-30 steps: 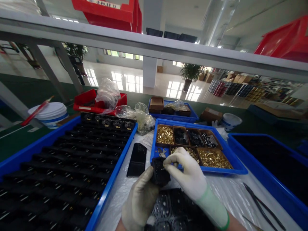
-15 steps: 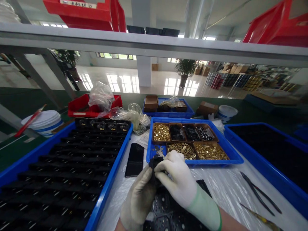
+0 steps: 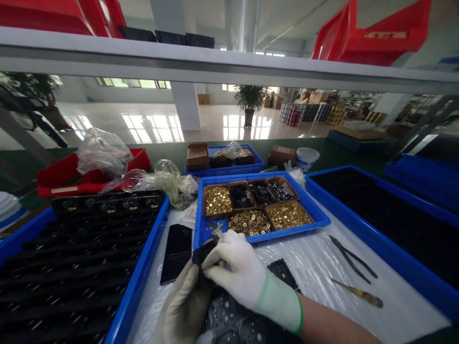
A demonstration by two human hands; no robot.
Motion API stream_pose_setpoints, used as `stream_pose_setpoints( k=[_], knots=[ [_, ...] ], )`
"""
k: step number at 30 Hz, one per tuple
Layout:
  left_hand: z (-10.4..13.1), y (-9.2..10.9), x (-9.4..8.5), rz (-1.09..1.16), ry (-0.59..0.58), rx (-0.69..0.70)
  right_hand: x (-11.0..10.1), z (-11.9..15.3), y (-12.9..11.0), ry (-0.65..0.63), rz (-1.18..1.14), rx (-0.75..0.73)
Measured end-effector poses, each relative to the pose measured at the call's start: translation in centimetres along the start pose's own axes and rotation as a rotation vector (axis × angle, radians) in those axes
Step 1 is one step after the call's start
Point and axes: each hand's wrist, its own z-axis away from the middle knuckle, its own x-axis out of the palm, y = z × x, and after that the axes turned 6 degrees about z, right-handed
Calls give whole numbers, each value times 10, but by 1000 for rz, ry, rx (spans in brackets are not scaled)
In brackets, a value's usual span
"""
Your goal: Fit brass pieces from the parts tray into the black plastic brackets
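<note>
1. Head view: the left hand [image 3: 182, 303] was wrapped around a black part [image 3: 206, 249], its thumb along the side, apparently to steady the part against the other hand's touch.
2. The right hand [image 3: 233, 265] had its fingers bent against that part; whether they pinched something small could not be told, since the knuckles hid it.
3. The part was held above a group of black pieces [image 3: 233, 315], just before the near left corner of a blue tray [image 3: 318, 213], probably so it stayed clear of them.
4. Boxes in that tray separated brass pieces [image 3: 249, 222] from small black items [image 3: 261, 193], likely so each kind could be picked unmixed.
5. A left-hand tray [image 3: 145, 258] held tight rows of black units [image 3: 82, 258], perhaps to keep them facing alike.
6. Pliers [image 3: 344, 253] and a screwdriver [image 3: 373, 298] lay to the right, seemingly kept out of both hands' way.
</note>
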Motion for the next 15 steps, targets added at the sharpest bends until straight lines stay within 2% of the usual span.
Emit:
stream_pose_setpoints(
  k=[6,10,12,15],
  knots=[
    [2,4,17,-51,-94,42,-1,-2,-4,-48,48,121],
    [3,7,30,-95,-65,97,4,-1,-4,-44,-41,249],
    [3,6,28,-92,-30,111,7,1,-3,-21,-51,238],
    [2,4,16,-60,6,98,9,3,0,19,17,88]
  ],
)
